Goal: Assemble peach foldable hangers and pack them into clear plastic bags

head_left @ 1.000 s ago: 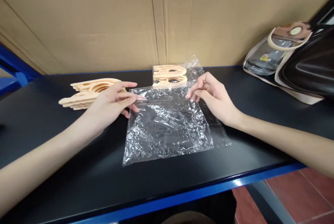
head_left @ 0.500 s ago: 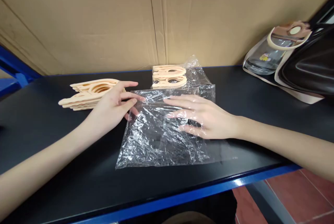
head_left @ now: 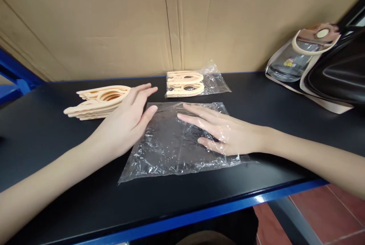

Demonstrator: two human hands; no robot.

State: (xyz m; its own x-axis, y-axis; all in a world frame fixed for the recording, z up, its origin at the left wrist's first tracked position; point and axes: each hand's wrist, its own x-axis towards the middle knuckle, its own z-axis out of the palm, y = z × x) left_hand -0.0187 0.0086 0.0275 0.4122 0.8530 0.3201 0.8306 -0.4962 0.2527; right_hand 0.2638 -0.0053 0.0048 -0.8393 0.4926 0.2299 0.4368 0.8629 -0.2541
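A clear plastic bag lies flat on the black table. My right hand is inside the bag, fingers stretched flat and pointing left. My left hand rests open at the bag's upper left edge, fingers extended towards the far side. Just left of that hand lies a pile of peach plastic folding hangers. Behind the bag sits a second clear bag holding peach hangers.
A cardboard wall closes off the back of the table. At the far right lie a clear water bottle with a beige lid and a black bag. The table's blue front edge runs along the near side.
My right hand went from pinching the bag's top edge to sliding flat inside it. The bag shifted leftwards and flattened. My left hand let go of its pinch and opened flat.
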